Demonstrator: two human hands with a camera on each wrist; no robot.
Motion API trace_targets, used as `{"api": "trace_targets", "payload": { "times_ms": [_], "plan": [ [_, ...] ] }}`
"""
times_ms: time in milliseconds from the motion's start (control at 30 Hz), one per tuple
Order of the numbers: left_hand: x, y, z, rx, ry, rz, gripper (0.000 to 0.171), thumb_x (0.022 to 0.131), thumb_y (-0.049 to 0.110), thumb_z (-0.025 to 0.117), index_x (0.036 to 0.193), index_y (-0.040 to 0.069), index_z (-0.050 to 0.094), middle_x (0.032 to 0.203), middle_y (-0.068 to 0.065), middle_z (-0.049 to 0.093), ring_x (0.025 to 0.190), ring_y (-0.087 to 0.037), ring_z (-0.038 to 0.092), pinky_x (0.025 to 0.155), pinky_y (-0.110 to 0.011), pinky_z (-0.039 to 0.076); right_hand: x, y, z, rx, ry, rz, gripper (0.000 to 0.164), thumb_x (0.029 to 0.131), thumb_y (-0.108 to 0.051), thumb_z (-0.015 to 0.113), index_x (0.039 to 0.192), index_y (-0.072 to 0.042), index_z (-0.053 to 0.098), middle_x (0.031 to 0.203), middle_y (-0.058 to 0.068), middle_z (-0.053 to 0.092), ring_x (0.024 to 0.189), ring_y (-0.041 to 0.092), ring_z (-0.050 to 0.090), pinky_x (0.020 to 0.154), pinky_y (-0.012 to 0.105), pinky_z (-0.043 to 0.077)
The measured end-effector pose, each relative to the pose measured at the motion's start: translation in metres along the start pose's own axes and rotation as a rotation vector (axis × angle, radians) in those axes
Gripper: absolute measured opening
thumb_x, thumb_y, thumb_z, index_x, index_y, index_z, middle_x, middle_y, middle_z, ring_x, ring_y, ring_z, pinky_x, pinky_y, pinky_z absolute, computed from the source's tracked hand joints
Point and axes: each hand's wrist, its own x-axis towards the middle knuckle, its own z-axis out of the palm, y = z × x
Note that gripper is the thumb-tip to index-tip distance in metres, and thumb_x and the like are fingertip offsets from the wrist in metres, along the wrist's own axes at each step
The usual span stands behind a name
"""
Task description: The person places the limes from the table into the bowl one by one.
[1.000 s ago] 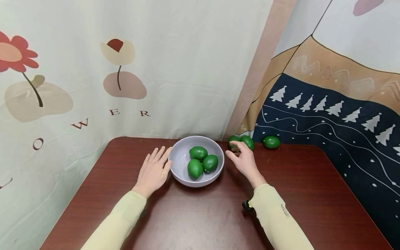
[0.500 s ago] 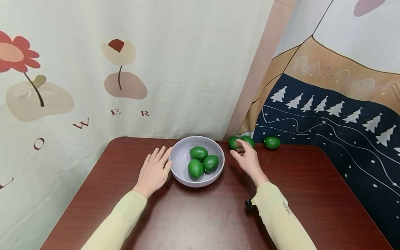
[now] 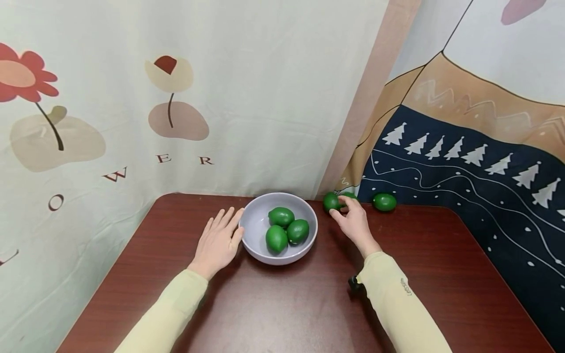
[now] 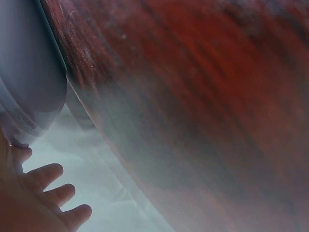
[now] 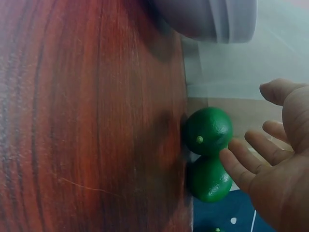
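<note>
My left hand [image 3: 217,244] lies with its fingers straight against the left side of a pale lilac bowl [image 3: 253,233]. Inside the bowl are three green limes [image 3: 276,239], touching one another. Right of it, my right hand [image 3: 355,226] hovers beside a lime [image 3: 331,202] at the table's far edge. A second lime [image 5: 210,180] sits next to that one, partly hidden by the hand in the head view. The right wrist view shows the hand's fingers [image 5: 244,159] spread and loosely bent, holding nothing; whether they touch a lime I cannot tell.
Another lime [image 3: 384,202] rests farther right along the back edge of the dark red-brown table [image 3: 282,309]. A printed curtain [image 3: 265,98] hangs directly behind the table, and a patterned cloth [image 3: 463,186] hangs at the right.
My right hand has shifted a little to the right, away from the bowl, uncovering the nearer lime and covering more of the second. The left hand and bowl have stayed in place.
</note>
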Motion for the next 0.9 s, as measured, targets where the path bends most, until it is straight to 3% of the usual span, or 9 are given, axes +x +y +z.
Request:
{"api": "trace_targets", "payload": {
  "times_ms": [467,900],
  "plan": [
    [-0.001,0.001,-0.001,-0.006,0.005,0.000,0.054,0.111,0.038,0.041,0.161,0.018,0.040,0.163,-0.016,0.040,0.155,-0.040,0.026,0.124,-0.062,0.021,0.014,0.004,-0.001,-0.066,-0.032,0.090,0.051,0.098,-0.018,0.067,0.143,0.003,0.055,0.138,0.026,0.052,0.120,0.044,0.061,0.104,0.052,0.051],
    [-0.001,-0.001,0.001,-0.004,0.010,0.011,0.054,0.111,0.037,0.041,0.161,0.019,0.039,0.163,-0.016,0.040,0.155,-0.040,0.026,0.123,-0.062,0.021,0.020,0.005,0.008,-0.106,-0.022,0.103,0.053,0.096,-0.020,0.070,0.142,0.002,0.056,0.139,0.025,0.051,0.120,0.042,0.058,0.105,0.053,0.048]
  ]
}}
